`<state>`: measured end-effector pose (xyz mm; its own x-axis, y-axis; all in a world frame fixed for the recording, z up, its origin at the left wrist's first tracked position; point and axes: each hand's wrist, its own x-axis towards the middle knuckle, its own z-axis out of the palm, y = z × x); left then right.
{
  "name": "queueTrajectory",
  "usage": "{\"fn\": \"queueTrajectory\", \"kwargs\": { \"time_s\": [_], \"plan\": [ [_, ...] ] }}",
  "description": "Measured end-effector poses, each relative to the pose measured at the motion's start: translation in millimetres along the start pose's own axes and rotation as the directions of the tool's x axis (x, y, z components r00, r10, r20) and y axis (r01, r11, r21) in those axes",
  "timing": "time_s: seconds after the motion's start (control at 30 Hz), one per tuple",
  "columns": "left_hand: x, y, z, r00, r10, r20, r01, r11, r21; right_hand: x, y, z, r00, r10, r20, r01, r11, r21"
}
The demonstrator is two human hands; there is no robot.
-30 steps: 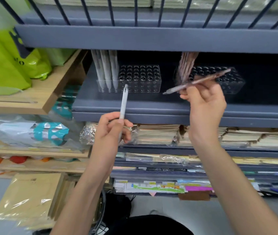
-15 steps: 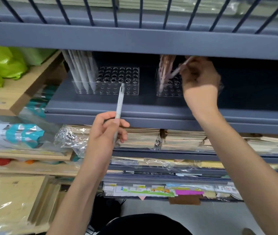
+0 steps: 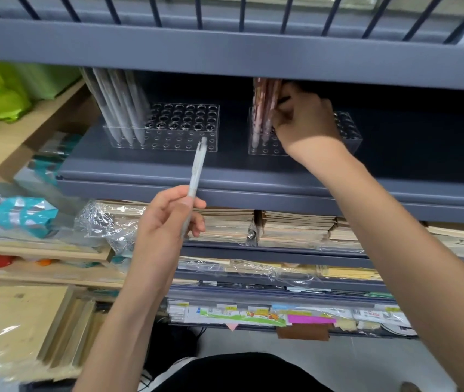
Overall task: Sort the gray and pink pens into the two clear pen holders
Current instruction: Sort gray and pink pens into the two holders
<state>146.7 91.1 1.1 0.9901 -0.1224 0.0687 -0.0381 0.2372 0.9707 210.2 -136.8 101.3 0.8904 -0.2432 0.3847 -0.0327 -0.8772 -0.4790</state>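
Dark gray metal shelf (image 3: 140,171) carries two clear plastic perforated pen holders, well apart: left holder (image 3: 185,131) and right holder (image 3: 349,131). The left hand (image 3: 165,222), near, below the shelf edge, pinches one loose gray pen (image 3: 196,168) between thumb and curled fingers, clip end up. The right hand (image 3: 307,123) covers the right holder, fingers curled against standing pink pens (image 3: 263,108); whether it grips one cannot be told. Standing gray pens (image 3: 120,108) fill the left holder's left end.

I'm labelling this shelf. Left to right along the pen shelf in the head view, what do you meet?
Standing gray pens → held gray pen → pink pens → right hand → bare end of right holder.
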Motion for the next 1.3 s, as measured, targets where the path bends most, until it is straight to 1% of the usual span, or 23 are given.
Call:
{"fn": "queueTrajectory", "kwargs": {
  "time_s": [0.07,0.1,0.17,0.2,0.23,0.27,0.3,0.37,0.43,0.53,0.6,0.63,0.67,0.73,0.77,0.83,0.87,0.93,1.03,1.07,1.13,1.2,1.3],
  "plan": [
    [-1.3,-0.4,-0.7,1.000,0.009,-0.009,-0.009,1.000,0.018,0.1,2.4,-1.4,0.999,0.033,0.017,-0.034,0.999,0.037],
    [-2.0,-0.8,-1.5,1.000,0.014,-0.015,-0.013,0.999,0.033,-1.6,3.5,-2.2,0.998,0.056,-0.006,-0.055,0.996,0.076],
    [-3.1,-1.2,-4.1,0.999,0.035,-0.041,-0.033,0.998,0.056,-14.0,-0.9,-6.0,0.983,0.117,-0.142,-0.076,0.960,0.269],
    [-3.4,-0.8,-5.4,0.997,0.056,-0.059,-0.053,0.997,0.062,-24.5,-5.2,-7.9,0.965,0.142,-0.222,-0.049,0.924,0.379],
    [-3.3,0.3,-6.2,0.994,0.080,-0.076,-0.075,0.995,0.067,-36.3,-10.1,-8.4,0.956,0.146,-0.253,-0.015,0.889,0.457],
    [-3.0,2.1,-6.9,0.991,0.097,-0.089,-0.091,0.993,0.071,-49.0,-17.1,-7.2,0.969,0.125,-0.213,-0.001,0.865,0.502],
    [-2.6,4.2,-6.9,0.990,0.107,-0.096,-0.099,0.992,0.077,-60.9,-25.4,-4.2,0.989,0.081,-0.125,-0.004,0.853,0.521],
    [-1.5,9.7,-7.5,0.988,0.124,-0.094,-0.114,0.988,0.101,-78.8,-42.4,5.4,0.998,-0.043,0.047,0.015,0.874,0.486],
    [-0.6,15.6,-9.3,0.986,0.153,-0.059,-0.144,0.981,0.128,-85.6,-57.1,15.5,0.987,-0.118,0.112,0.052,0.880,0.472],
    [0.1,25.4,-16.3,0.983,0.184,0.018,-0.184,0.965,0.185,-83.2,-70.8,23.8,0.981,-0.092,0.172,-0.025,0.817,0.576],
    [3.3,33.1,-25.8,0.976,0.202,0.080,-0.217,0.942,0.258,-79.8,-77.1,28.4,0.978,-0.072,0.195,-0.073,0.759,0.647],
    [6.9,37.2,-32.6,0.964,0.242,0.112,-0.266,0.906,0.329,-77.1,-80.3,30.7,0.980,-0.057,0.193,-0.096,0.711,0.696],
    [12.4,40.9,-41.2,0.941,0.307,0.145,-0.339,0.839,0.426,-73.2,-83.8,32.5,0.984,-0.032,0.177,-0.113,0.652,0.750],
    [29.1,44.6,-63.5,0.879,0.424,0.219,-0.457,0.616,0.641,-61.7,-89.0,35.2,0.995,0.022,0.100,-0.095,0.570,0.816],
    [39.2,45.3,-75.9,0.859,0.442,0.256,-0.471,0.489,0.735,-55.4,-90.8,36.9,0.998,0.040,0.047,-0.062,0.564,0.823],
    [58.1,44.5,-99.6,0.853,0.422,0.308,-0.439,0.261,0.860,-45.2,-94.1,43.3,0.997,0.059,-0.059,0.014,0.572,0.820],
    [65.6,42.1,-109.7,0.852,0.410,0.325,-0.424,0.177,0.888,-40.6,-95.7,48.1,0.992,0.070,-0.101,0.042,0.576,0.816],
    [74.3,36.1,-122.9,0.827,0.420,0.373,-0.436,0.063,0.898,-30.4,-100.1,59.5,0.981,0.100,-0.166,0.075,0.592,0.802],
    [77.1,26.5,-128.2,0.782,0.444,0.437,-0.455,-0.073,0.888,-6.6,-106.9,78.1,0.976,0.137,-0.169,0.049,0.617,0.785],
    [77.3,24.0,-128.7,0.771,0.455,0.446,-0.455,-0.096,0.885,1.0,-109.8,81.8,0.976,0.142,-0.167,0.030,0.668,0.743],
    [78.4,20.8,-129.9,0.755,0.483,0.444,-0.452,-0.108,0.885,9.5,-116.4,86.5,0.977,0.123,-0.171,0.010,0.783,0.622],
    [79.3,19.9,-130.3,0.745,0.501,0.440,-0.450,-0.111,0.886,14.6,-121.4,91.3,0.981,0.107,-0.164,0.000,0.839,0.544],
    [79.0,18.7,-129.8,0.732,0.520,0.439,-0.456,-0.105,0.884,25.5,-124.9,100.5,0.990,0.072,-0.124,-0.007,0.889,0.457]
  ]
}}
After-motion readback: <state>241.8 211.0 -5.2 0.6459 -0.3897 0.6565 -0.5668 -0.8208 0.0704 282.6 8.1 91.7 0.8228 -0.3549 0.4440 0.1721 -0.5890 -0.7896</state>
